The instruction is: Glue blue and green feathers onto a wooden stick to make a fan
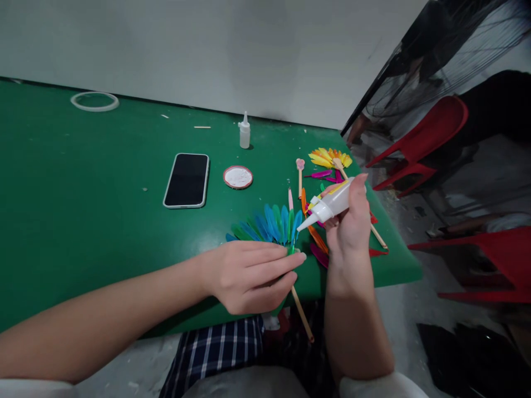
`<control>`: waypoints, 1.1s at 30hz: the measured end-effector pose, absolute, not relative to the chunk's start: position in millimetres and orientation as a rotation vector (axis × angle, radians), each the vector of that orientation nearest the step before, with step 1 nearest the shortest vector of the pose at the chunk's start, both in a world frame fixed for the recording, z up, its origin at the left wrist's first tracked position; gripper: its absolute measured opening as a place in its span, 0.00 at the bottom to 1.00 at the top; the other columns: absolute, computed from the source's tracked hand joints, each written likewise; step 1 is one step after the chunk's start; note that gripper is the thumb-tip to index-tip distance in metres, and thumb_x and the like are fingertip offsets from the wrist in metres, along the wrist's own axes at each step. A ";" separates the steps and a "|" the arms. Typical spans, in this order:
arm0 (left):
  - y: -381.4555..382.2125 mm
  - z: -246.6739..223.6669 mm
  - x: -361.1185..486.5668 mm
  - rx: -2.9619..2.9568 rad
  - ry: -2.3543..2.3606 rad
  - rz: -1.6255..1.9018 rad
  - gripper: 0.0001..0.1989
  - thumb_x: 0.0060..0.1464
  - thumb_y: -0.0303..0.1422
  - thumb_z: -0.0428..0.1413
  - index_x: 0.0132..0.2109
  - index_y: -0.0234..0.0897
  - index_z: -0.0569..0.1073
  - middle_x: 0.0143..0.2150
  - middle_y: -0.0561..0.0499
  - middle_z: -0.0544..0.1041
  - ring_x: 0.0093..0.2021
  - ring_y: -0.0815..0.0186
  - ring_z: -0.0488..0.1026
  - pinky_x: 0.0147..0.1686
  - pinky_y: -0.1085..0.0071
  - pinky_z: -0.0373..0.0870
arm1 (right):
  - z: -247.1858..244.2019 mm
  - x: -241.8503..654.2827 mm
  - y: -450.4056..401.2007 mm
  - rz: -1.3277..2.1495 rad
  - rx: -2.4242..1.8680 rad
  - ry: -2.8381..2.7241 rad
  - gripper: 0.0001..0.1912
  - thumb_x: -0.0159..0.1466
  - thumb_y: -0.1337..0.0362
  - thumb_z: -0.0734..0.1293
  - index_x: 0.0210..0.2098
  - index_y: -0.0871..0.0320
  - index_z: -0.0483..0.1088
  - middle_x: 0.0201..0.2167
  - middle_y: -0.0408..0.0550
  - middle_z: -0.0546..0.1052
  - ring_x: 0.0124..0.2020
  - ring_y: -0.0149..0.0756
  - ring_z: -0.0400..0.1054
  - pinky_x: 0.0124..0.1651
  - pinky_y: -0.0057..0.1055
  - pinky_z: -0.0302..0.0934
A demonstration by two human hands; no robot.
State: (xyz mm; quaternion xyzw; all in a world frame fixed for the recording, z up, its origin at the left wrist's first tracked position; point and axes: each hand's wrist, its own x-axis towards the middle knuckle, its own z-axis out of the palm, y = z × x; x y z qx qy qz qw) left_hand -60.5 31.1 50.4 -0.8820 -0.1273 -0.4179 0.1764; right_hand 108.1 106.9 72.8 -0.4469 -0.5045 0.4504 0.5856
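My left hand is closed around the middle of a feather fan with blue and green feathers. Its wooden stick sticks out below my fingers, past the table's front edge. My right hand grips a white glue bottle, tilted so the nozzle points down and left. The nozzle tip is close to the bases of the fan's rightmost feathers; whether it touches them I cannot tell. Loose orange feathers and magenta feathers lie beneath and beside my right hand, which partly covers them.
On the green table are a phone, a round white-topped lid, a small upright bottle and a clear ring. A yellow feather fan and a short stick lie at right. Red chairs stand beyond the table's right edge.
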 end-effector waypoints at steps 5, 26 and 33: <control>31.3 51.7 -60.0 -2.520 -0.349 -1.224 0.06 0.47 0.27 0.54 0.34 0.30 0.73 0.39 0.43 0.76 0.37 0.64 0.75 0.40 0.73 0.73 | 72.2 108.2 106.9 1.055 -1.024 -1.148 0.23 0.57 0.43 0.54 0.25 0.57 0.61 0.19 0.41 0.65 0.15 0.24 0.56 0.14 0.23 0.46; 32.5 52.1 -59.4 -2.518 -0.364 -1.191 0.07 0.46 0.28 0.53 0.34 0.32 0.73 0.38 0.45 0.77 0.34 0.66 0.75 0.35 0.74 0.74 | 77.5 104.9 105.7 1.076 -0.899 -1.024 0.20 0.57 0.48 0.57 0.21 0.57 0.63 0.16 0.39 0.65 0.16 0.25 0.58 0.18 0.24 0.52; 34.3 46.8 -61.3 -2.549 -0.384 -1.134 0.07 0.50 0.28 0.51 0.34 0.32 0.73 0.38 0.44 0.77 0.34 0.66 0.75 0.33 0.74 0.74 | 80.6 108.7 107.2 1.232 -0.708 -1.075 0.10 0.58 0.57 0.60 0.25 0.56 0.63 0.18 0.37 0.66 0.26 0.28 0.66 0.41 0.34 0.62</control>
